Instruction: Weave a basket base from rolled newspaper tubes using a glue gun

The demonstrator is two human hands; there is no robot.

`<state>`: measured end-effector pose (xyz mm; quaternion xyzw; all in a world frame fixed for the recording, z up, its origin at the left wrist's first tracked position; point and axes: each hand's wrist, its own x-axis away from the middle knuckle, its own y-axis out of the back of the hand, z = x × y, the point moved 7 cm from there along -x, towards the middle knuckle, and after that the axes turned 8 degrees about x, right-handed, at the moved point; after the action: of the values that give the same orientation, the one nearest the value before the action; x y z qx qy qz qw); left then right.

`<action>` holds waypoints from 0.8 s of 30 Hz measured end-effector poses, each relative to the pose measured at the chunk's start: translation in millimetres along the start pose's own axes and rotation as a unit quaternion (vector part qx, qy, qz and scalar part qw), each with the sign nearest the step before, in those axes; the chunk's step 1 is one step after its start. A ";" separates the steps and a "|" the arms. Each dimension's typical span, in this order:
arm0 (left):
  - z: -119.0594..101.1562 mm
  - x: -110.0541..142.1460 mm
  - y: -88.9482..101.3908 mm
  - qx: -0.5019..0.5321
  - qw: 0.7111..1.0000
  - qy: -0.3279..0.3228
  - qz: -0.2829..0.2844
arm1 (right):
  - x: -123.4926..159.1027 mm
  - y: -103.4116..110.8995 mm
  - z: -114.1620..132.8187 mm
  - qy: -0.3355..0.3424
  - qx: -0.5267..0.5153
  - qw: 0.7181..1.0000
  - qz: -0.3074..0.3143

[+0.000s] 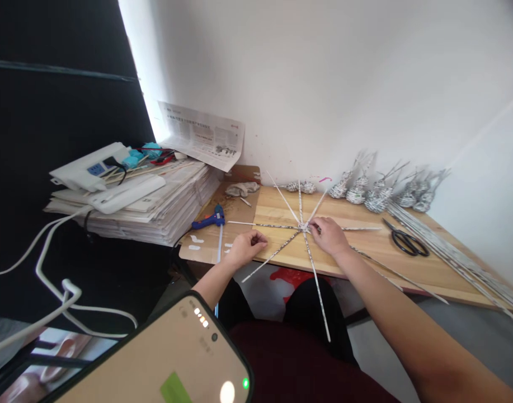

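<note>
A star of rolled newspaper sticks (301, 226) lies on the wooden board (365, 246), its spokes spreading from one crossing point. My right hand (329, 235) rests at that crossing, fingers curled and pinching the sticks there. My left hand (245, 246) sits closed at the board's near left edge, gripping the end of a spoke that runs toward the centre. One long spoke hangs off the front edge over my lap.
Black scissors (405, 242) and a bundle of spare paper sticks (457, 254) lie at the right. Several small woven pieces (377, 193) line the wall. A blue glue gun (210, 219), a newspaper stack (155, 201) with power strips, and a phone (172, 364) are at the left.
</note>
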<state>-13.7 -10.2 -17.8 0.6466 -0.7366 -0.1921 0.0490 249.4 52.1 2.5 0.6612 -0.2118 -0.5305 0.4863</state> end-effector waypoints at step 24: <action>-8.0 -33.4 -21.6 -0.056 0.998 -0.031 0.007 | -0.6 1.9 4.7 0.005 0.002 1.000 0.015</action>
<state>14.3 18.5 -12.0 0.6316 -0.7301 -0.2528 0.0640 245.3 49.8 4.6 0.6620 -0.2200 -0.5194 0.4936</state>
